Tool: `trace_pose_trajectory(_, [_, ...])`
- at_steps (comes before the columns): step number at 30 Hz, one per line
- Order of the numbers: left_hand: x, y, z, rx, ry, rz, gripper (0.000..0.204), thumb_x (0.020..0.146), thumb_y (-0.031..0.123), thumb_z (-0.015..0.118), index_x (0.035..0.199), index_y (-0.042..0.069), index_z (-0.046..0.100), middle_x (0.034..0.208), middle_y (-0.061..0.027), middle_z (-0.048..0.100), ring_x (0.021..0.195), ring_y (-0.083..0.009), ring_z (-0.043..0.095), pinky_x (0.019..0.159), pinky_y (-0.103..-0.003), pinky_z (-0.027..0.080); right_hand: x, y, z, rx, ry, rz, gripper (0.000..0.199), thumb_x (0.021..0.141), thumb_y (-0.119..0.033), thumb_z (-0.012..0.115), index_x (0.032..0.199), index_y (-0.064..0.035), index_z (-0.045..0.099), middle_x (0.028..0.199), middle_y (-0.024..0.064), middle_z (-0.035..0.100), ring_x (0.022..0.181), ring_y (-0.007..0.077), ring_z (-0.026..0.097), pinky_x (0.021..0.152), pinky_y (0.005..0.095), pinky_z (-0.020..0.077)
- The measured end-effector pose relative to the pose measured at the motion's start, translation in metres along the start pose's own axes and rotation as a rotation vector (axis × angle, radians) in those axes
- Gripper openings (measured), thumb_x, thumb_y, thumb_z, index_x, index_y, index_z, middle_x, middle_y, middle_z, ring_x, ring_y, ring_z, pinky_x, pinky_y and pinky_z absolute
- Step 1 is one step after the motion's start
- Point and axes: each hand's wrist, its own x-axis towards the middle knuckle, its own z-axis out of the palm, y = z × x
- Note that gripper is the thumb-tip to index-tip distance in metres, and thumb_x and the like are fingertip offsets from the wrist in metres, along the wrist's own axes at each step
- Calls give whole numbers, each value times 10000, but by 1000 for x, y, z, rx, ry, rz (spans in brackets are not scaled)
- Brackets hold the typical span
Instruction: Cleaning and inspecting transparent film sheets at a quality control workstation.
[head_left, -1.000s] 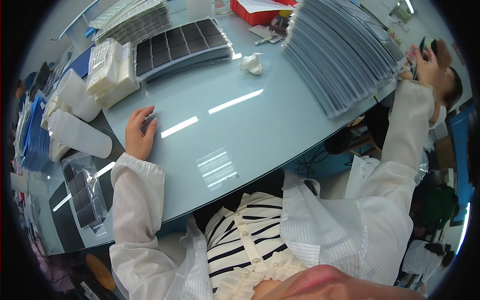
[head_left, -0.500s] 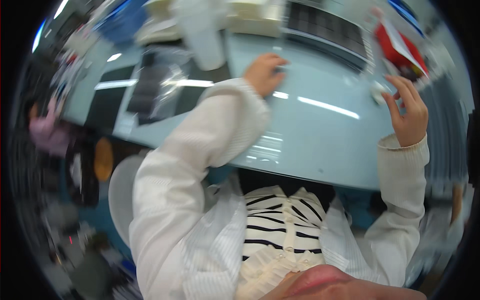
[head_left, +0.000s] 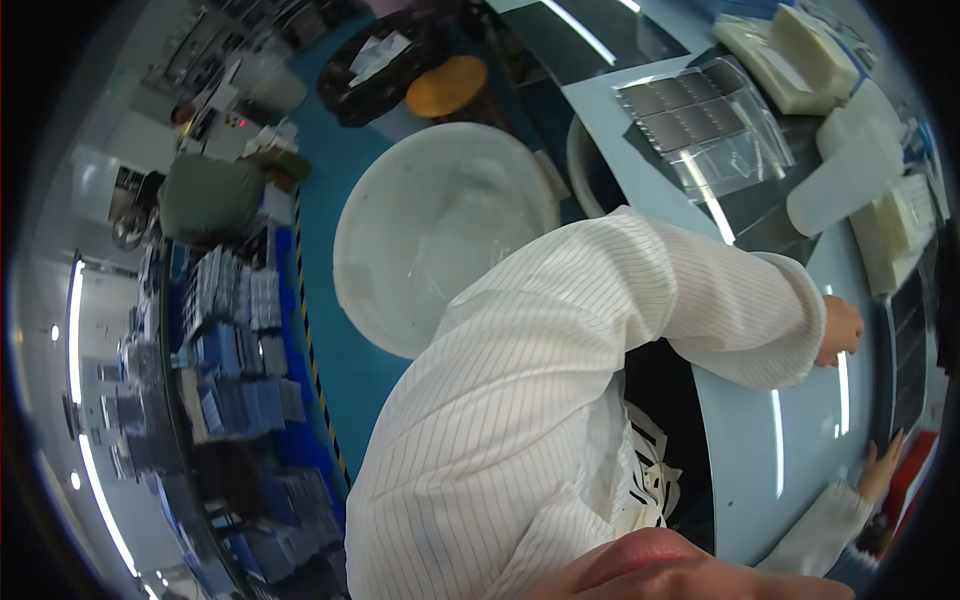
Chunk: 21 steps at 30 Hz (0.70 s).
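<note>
Dark card stack (head_left: pixel 909 345) near left hand (head_left: pixel 842 331)

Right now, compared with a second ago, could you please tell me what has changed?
The view has swung left, bringing in a white tub. The right hand has moved left from beside the tall sheet stack to near the red bin. The left hand remains over the tabletop.

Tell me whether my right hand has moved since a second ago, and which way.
Yes: your right hand has moved toward the red box, from well away to close by it.
</note>
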Motion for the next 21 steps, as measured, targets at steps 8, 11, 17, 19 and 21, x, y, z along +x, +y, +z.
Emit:
trace_pose_trajectory(8, [3,4,-1,90,-26,38,361,870,358,647,1155,139,679,1222,-43,587,1194,-228,501,972,-377,463,6,18,-24,46,-127,-63,425,954,-26,445,1376,-71,483,1330,206,539,1188,349,546,998,373,437])
trace_pose_trajectory(11, [4,2,3,76,-8,48,353,870,351,649,1149,138,682,1220,-42,588,1191,-230,503,970,-380,464,10,14,-42,-3,-98,1,391,962,-54,441,1345,-77,518,1205,203,619,1117,346,592,952,365,470])
trace_pose_trajectory(17, [-1,5,-7,14,-48,50,311,854,253,671,1141,135,684,1204,-53,595,1181,-240,509,984,-392,460,5,41,-41,-175,115,-89,382,919,-81,526,1297,-130,563,968,208,678,907,350,664,776,398,518])
trace_pose_trajectory(19, [-4,-1,-6,-17,-26,29,312,837,241,679,1125,122,687,1176,-67,606,1159,-250,526,977,-386,462,13,-5,-58,-373,142,-12,340,904,-153,589,1242,-123,596,922,189,683,864,331,674,720,389,532])
trace_pose_trajectory(21, [-7,-3,-4,-40,22,64,319,825,234,684,1116,104,685,1157,-82,605,1141,-274,536,976,-386,456,1,-40,-81,-398,163,95,297,886,-212,630,1176,-143,637,930,134,698,839,304,677,708,388,534])
